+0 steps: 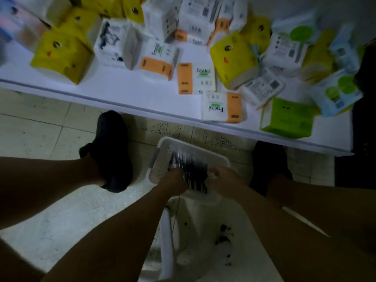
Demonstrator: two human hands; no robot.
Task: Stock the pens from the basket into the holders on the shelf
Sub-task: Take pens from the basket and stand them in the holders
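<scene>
- Head view, lower centre of the frame: a white basket sits on the tiled floor between two black shoes.
- Dark pens lie bunched together inside the basket.
- The left hand and right hand meet at the bundle from either side, fingers curled round the pens; blur hides the finer grip.
- A white shelf crosses the upper frame, strewn with tissue packs.

Arms stretched down, left hand and right hand gripping pens
</scene>
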